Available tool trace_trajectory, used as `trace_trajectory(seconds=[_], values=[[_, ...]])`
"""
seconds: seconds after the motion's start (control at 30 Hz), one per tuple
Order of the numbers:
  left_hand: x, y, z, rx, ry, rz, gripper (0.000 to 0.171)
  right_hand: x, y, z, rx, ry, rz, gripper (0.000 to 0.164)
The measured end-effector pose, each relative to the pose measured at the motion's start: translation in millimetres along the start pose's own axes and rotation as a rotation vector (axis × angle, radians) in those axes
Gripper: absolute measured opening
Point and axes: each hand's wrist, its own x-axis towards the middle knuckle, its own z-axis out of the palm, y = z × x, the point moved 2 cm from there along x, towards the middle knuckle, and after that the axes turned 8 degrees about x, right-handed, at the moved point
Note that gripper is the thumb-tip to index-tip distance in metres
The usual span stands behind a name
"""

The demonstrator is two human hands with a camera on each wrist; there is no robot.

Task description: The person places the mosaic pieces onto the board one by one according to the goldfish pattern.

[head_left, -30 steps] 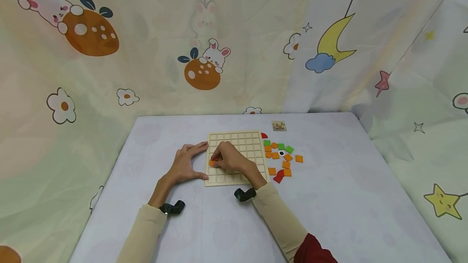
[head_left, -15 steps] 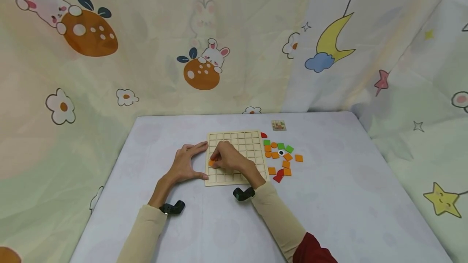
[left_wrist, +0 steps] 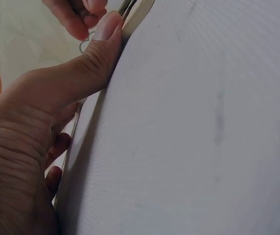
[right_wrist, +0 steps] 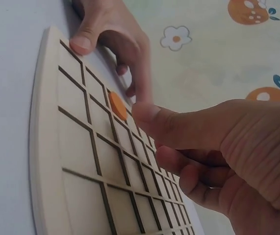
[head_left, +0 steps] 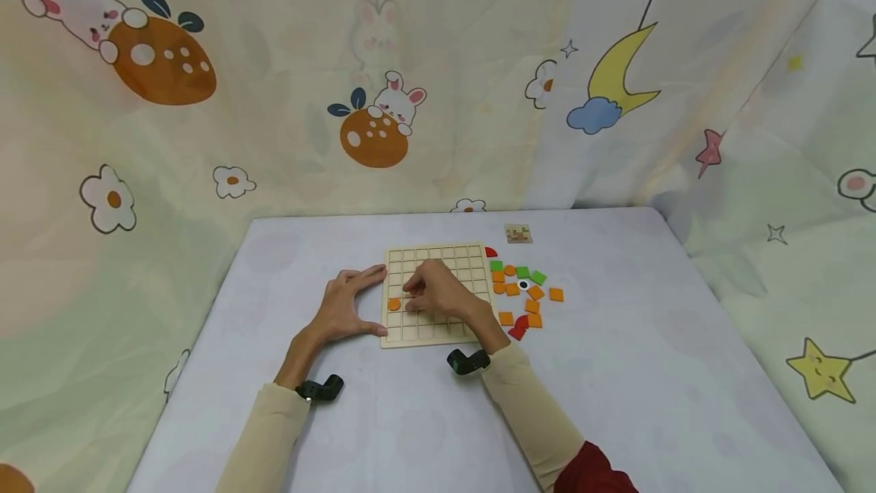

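A pale wooden grid board lies on the table. One orange round piece sits in a cell near its left edge; in the right wrist view the orange piece is just beyond the thumb. My left hand spreads along the board's left side, thumb and fingertips at the edge. Over the board, slightly right of the orange piece, hovers my right hand. Its thumb and index finger stand apart with nothing between them, and the other fingers are loosely bent.
Right of the board lie loose pieces: several orange squares, green squares, red pieces and a black-and-white eye piece. A small picture card lies at the back. A patterned cloth hangs behind the table.
My right hand has let go of the orange round piece and moved a little to the right, leaving it on the board. The left hand stays at the board's edge.
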Motion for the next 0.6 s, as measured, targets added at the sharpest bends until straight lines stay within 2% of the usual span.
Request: trace_trajectory(seconds=[0.6], values=[[0.5,-3.3,2.8,0.008,0.006,-0.005,0.122,-25.3,19.2,-35.5,0.024,0.099,0.022,0.031]])
